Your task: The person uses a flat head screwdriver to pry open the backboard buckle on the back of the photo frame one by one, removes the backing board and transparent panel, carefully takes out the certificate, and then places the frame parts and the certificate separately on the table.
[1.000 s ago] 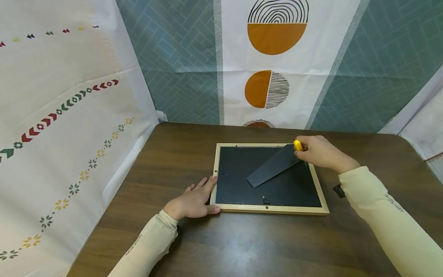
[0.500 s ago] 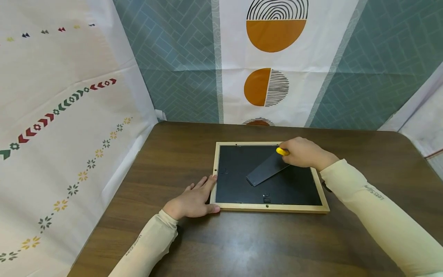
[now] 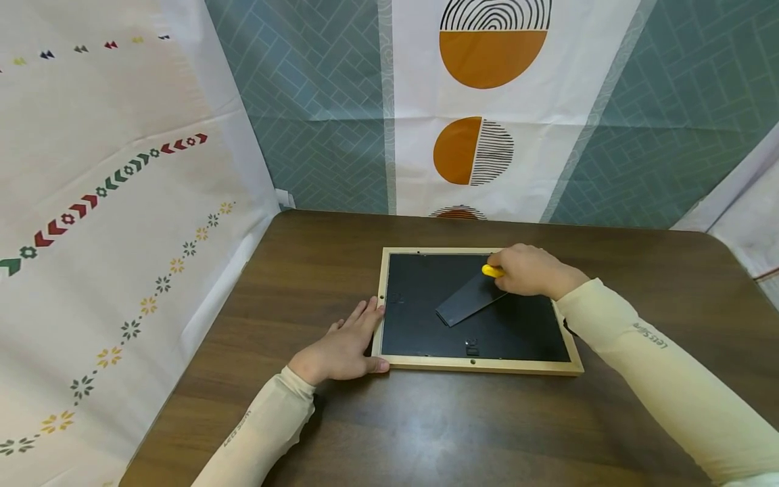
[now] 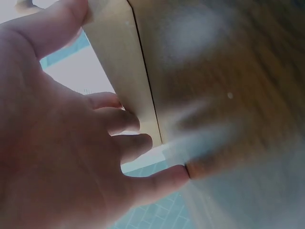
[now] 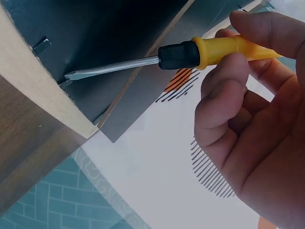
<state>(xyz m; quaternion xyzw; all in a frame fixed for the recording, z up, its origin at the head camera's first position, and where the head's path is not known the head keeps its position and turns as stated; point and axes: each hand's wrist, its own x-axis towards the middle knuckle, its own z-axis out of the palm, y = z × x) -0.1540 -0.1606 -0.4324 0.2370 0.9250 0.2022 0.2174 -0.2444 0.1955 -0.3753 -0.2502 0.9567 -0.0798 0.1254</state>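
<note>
A picture frame [image 3: 517, 366] with a pale wooden rim lies face down on the table, its black backboard [image 3: 414, 291] upward. Across the backboard slants a dark easel leg [image 3: 465, 303]. My left hand [image 3: 343, 348] rests at the frame's left side, fingers spread and fairly straight, thumb at the near corner. In my right hand [image 3: 532, 272], over the frame's far right part, I grip a screwdriver [image 5: 219, 50] with a yellow handle and black collar. The right wrist view shows its flat metal tip right at a small metal tab [image 5: 66, 84] on the rim's inner edge.
The brown wooden table [image 3: 426, 433] extends around the frame. Another bent metal tab [image 5: 43, 45] stands along the rim, and a small black hanger [image 3: 471, 347] sits near the frame's front edge. Patterned cloths [image 3: 328, 162] hang behind and at the left.
My right hand has moved left over the frame with the screwdriver, and its yellow handle has tilted from near upright to pointing left. My left hand has stayed at the frame's left side.
</note>
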